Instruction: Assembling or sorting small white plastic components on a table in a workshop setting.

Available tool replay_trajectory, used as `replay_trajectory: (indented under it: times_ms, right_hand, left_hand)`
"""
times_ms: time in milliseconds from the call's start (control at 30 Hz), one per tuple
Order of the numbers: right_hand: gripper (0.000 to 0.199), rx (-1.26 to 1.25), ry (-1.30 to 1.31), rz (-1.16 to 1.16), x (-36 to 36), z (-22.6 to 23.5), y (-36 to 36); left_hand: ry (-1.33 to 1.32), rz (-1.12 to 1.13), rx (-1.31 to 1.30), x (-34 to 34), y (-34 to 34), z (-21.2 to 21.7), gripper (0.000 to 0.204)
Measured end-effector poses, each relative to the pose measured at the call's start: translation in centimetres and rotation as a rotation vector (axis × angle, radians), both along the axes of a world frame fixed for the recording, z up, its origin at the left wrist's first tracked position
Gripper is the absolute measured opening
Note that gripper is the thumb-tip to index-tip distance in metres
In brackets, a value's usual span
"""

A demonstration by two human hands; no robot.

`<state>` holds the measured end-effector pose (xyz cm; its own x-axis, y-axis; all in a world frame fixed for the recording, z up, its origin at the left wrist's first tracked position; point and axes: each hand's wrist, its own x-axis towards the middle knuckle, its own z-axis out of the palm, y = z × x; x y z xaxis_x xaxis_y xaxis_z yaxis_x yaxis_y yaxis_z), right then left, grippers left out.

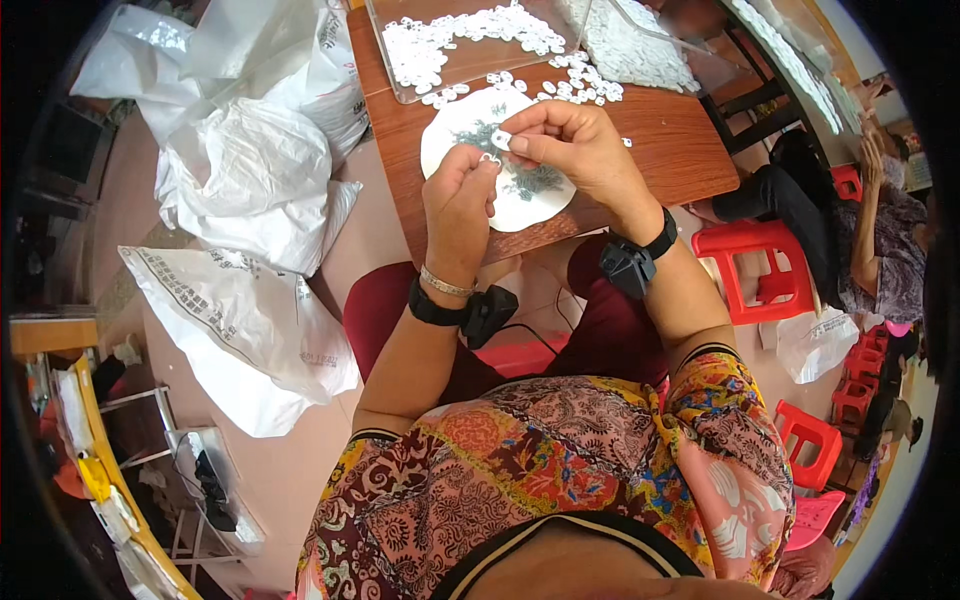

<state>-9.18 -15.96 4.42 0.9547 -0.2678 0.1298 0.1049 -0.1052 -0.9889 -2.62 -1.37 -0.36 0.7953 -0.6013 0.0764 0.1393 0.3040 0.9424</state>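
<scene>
A plate (530,200) lies on the bench (680,140), with loose small parts (580,88) behind it. Bags (250,170) lie on the floor (290,470) to the left, stools (755,265) to the right.

A table (680,140) of reddish-brown wood with a smooth, faintly glossy top. On it, a round white plate (530,205) that looks smooth and matt, strewn with small dull grey metal bits (540,180). Small white plastic pieces (470,30) lie in a clear, glossy plastic tray (385,60). White plastic bags (250,170) on the floor are crinkled and slightly shiny. The stools (750,265) are glossy red plastic. The blouse (560,450) is soft patterned cloth.
</scene>
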Motion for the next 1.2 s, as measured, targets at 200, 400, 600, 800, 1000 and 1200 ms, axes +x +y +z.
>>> replay_trajectory:
  times_ms: [200, 400, 600, 800, 1000, 1200]
  right_hand:
    - [0.017, 0.005, 0.014, 0.008, 0.0, -0.2, -0.2]
    - [0.016, -0.085, 0.022, -0.032, -0.1, -0.1, 0.2]
    - [0.018, 0.180, 0.122, 0.047, 0.3, -0.3, -0.9]
    - [0.018, 0.420, 0.192, 0.104, 0.4, -0.7, -1.2]
    - [0.018, 0.368, 0.186, 0.103, 0.4, -0.6, -0.8]
    - [0.018, 0.167, 0.112, 0.075, 0.1, -0.4, -0.5]
  left_hand:
    - [-0.069, 0.009, 0.057, 0.0, 0.1, -0.1, 0.014]
    - [-0.105, 0.035, 0.064, -0.1, 0.0, 0.0, 0.013]
    - [-0.067, 0.012, 0.045, -0.1, 0.2, 0.1, 0.013]
    - [-0.011, -0.008, 0.001, -0.2, 0.4, 0.3, 0.012]
    - [-0.014, 0.002, 0.015, -0.2, 0.5, 0.3, 0.012]
    - [-0.030, 0.019, 0.045, -0.1, 0.2, 0.0, 0.013]
